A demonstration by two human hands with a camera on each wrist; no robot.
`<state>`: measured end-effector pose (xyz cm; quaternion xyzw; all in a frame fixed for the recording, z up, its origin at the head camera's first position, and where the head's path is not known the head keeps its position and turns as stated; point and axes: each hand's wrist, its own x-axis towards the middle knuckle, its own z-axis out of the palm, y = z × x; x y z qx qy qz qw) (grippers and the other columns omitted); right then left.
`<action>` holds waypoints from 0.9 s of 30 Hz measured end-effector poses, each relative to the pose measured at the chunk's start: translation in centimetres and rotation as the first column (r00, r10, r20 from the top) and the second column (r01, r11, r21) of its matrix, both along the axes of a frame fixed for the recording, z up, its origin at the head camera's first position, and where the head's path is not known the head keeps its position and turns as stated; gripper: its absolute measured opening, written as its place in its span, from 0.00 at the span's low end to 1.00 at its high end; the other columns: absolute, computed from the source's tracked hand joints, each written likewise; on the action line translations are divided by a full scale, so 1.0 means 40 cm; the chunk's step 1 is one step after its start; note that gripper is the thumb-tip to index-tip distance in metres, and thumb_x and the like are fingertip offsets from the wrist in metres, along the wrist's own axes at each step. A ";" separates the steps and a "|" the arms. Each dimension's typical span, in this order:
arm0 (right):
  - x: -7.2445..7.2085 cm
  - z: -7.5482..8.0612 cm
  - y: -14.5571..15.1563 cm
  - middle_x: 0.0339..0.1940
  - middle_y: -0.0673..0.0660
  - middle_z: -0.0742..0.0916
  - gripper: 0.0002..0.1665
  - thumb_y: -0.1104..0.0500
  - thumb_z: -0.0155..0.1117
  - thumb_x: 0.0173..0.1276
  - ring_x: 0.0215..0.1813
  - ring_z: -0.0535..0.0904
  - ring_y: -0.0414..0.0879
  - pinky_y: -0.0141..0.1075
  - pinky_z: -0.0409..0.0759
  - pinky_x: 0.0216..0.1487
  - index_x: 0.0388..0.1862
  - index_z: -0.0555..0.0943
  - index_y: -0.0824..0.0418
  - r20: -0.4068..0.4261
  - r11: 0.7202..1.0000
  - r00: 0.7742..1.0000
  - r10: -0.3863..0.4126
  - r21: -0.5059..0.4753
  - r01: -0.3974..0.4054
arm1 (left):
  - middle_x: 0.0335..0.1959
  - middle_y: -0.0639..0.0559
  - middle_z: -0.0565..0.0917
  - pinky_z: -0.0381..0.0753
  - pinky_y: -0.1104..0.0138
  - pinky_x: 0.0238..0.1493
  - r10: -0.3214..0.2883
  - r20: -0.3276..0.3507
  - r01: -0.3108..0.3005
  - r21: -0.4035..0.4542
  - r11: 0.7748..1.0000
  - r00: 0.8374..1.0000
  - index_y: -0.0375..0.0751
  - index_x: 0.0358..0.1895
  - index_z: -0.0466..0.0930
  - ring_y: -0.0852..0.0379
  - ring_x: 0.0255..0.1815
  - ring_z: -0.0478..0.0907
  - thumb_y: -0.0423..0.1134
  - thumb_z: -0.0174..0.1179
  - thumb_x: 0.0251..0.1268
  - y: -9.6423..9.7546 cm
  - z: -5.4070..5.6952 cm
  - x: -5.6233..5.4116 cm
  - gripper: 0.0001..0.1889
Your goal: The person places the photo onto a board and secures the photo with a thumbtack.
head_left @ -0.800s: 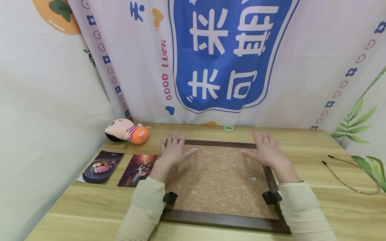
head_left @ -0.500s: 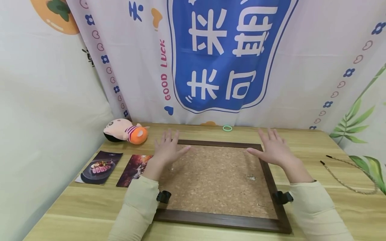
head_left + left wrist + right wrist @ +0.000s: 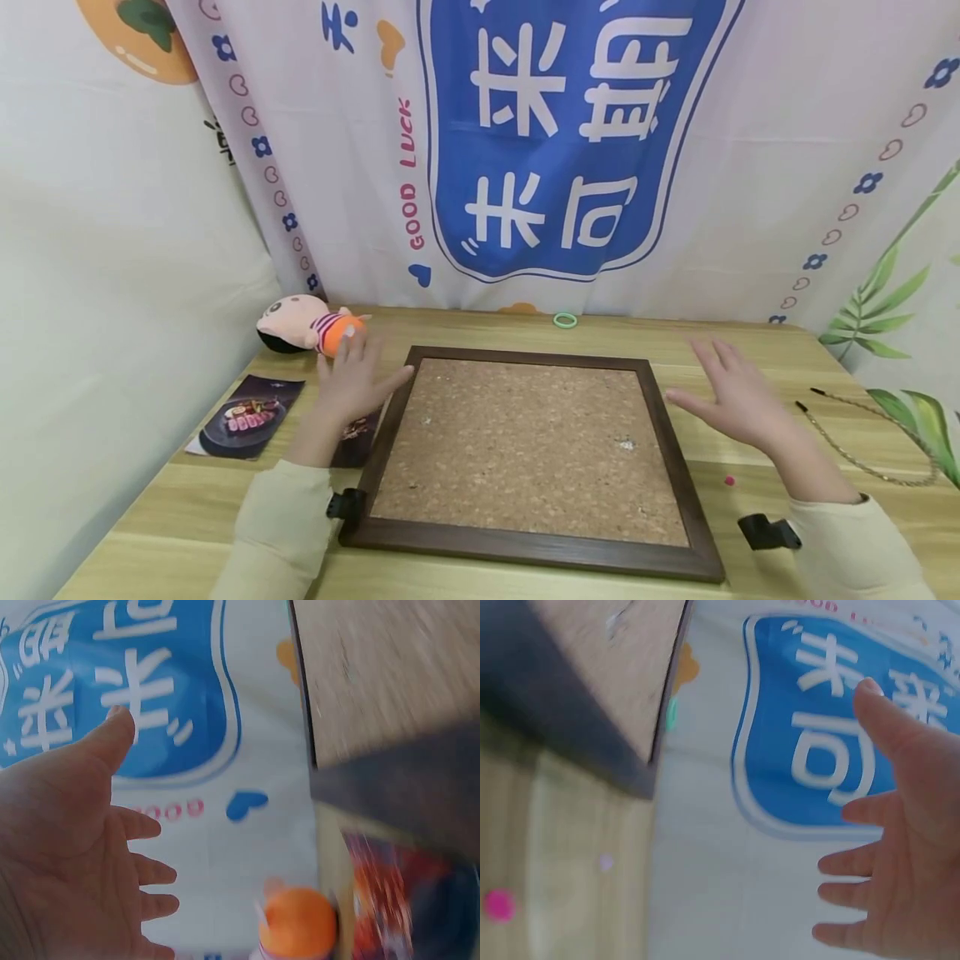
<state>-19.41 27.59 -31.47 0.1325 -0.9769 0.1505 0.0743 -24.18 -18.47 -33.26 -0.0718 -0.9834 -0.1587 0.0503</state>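
Note:
A cork board [image 3: 525,450] with a dark brown frame lies flat on the table. Beyond its left side my left hand [image 3: 348,390] hovers, fingers spread and holding nothing, its fingertips in front of a plush doll [image 3: 296,321]. That hand and wrist partly cover a reddish photo print [image 3: 360,440]. Off the board's right side, my right hand [image 3: 738,404] is in the air with straight fingers and an empty palm. A small pink piece [image 3: 730,481] lies on the table below it; the right wrist view also shows a pale purple piece [image 3: 606,862].
A photo print of a plated meal [image 3: 251,418] lies at the left. At the back edge lies a green ring [image 3: 565,320]. A braided cord with black tips [image 3: 847,450] curves across the right side. A printed curtain [image 3: 360,167] hangs behind the table.
Both hands have moved apart, left hand leftward and right hand rightward, from over the board to outside its sides. The pink piece has come into view. The board stays put.

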 end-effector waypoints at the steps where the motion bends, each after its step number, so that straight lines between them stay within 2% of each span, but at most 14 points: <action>1: 0.004 -0.010 0.013 0.60 0.78 0.52 0.51 0.37 0.52 0.57 0.59 0.45 0.73 0.64 0.46 0.51 0.66 0.46 0.68 -0.012 1.000 1.000 0.005 -0.022 -0.005 | 0.65 0.33 0.42 0.30 0.38 0.51 -0.002 0.001 0.002 0.016 1.000 1.000 0.35 0.66 0.45 0.35 0.63 0.35 0.67 0.41 0.54 -0.016 -0.004 0.001 0.45; 5: 0.019 -0.049 0.064 0.60 0.78 0.55 0.48 0.44 0.55 0.59 0.59 0.48 0.72 0.62 0.49 0.51 0.65 0.46 0.71 -0.027 0.990 0.999 0.022 -0.139 -0.025 | 0.63 0.31 0.48 0.40 0.37 0.51 -0.028 -0.010 0.029 0.091 0.995 1.000 0.33 0.66 0.43 0.34 0.62 0.43 0.62 0.47 0.54 -0.074 -0.024 0.008 0.45; 10: 0.026 -0.097 0.118 0.58 0.79 0.58 0.43 0.49 0.54 0.62 0.56 0.53 0.73 0.62 0.52 0.49 0.63 0.49 0.76 0.001 0.971 1.000 0.014 -0.239 -0.014 | 0.62 0.30 0.52 0.50 0.43 0.53 -0.061 0.024 0.054 0.239 0.970 0.998 0.31 0.65 0.43 0.34 0.61 0.48 0.55 0.56 0.53 -0.133 -0.061 0.014 0.45; 14: 0.029 -0.127 0.146 0.57 0.79 0.61 0.39 0.49 0.50 0.64 0.54 0.55 0.74 0.62 0.56 0.46 0.61 0.52 0.77 0.076 0.961 0.997 -0.013 -0.274 0.034 | 0.61 0.28 0.52 0.52 0.44 0.53 -0.005 0.088 -0.020 0.286 0.958 0.996 0.29 0.65 0.42 0.32 0.59 0.51 0.54 0.57 0.52 -0.175 -0.088 0.016 0.46; 17: 0.032 -0.145 0.158 0.53 0.78 0.66 0.36 0.50 0.49 0.65 0.52 0.61 0.72 0.60 0.61 0.44 0.59 0.57 0.78 0.120 0.954 0.992 -0.031 -0.292 0.065 | 0.60 0.25 0.50 0.54 0.43 0.52 0.063 0.175 -0.117 0.322 0.939 0.983 0.28 0.65 0.40 0.30 0.58 0.51 0.55 0.57 0.52 -0.198 -0.102 0.019 0.48; 20: 0.035 -0.161 0.169 0.41 0.71 0.76 0.31 0.52 0.53 0.63 0.42 0.73 0.60 0.48 0.71 0.39 0.54 0.65 0.77 0.140 0.951 0.989 -0.037 -0.300 0.078 | 0.60 0.25 0.51 0.54 0.43 0.51 0.098 0.241 -0.184 0.365 0.913 0.966 0.32 0.66 0.39 0.30 0.57 0.51 0.55 0.57 0.51 -0.208 -0.115 0.018 0.48; 22: 0.039 -0.171 0.177 0.32 0.64 0.79 0.27 0.54 0.55 0.62 0.34 0.75 0.51 0.39 0.73 0.33 0.49 0.68 0.76 0.206 0.936 0.978 0.007 -0.345 0.066 | 0.59 0.25 0.53 0.55 0.43 0.51 0.108 0.265 -0.206 0.377 0.903 0.958 0.32 0.66 0.39 0.30 0.57 0.52 0.53 0.58 0.52 -0.210 -0.121 0.017 0.47; 24: 0.044 -0.181 0.183 0.28 0.57 0.79 0.22 0.57 0.56 0.61 0.28 0.73 0.42 0.33 0.72 0.27 0.45 0.70 0.75 0.287 0.915 0.954 0.084 -0.400 0.040 | 0.57 0.23 0.56 0.56 0.43 0.50 0.112 0.266 -0.208 0.367 0.907 0.957 0.31 0.65 0.41 0.30 0.55 0.54 0.51 0.59 0.51 -0.212 -0.124 0.017 0.46; 27: 0.050 -0.199 0.189 0.26 0.56 0.78 0.18 0.61 0.57 0.59 0.25 0.72 0.40 0.32 0.71 0.25 0.41 0.70 0.75 0.404 0.869 0.889 0.215 -0.495 0.015 | 0.53 0.21 0.59 0.58 0.43 0.49 0.094 0.250 -0.178 0.336 0.925 0.964 0.27 0.64 0.44 0.29 0.53 0.57 0.48 0.60 0.50 -0.213 -0.130 0.015 0.45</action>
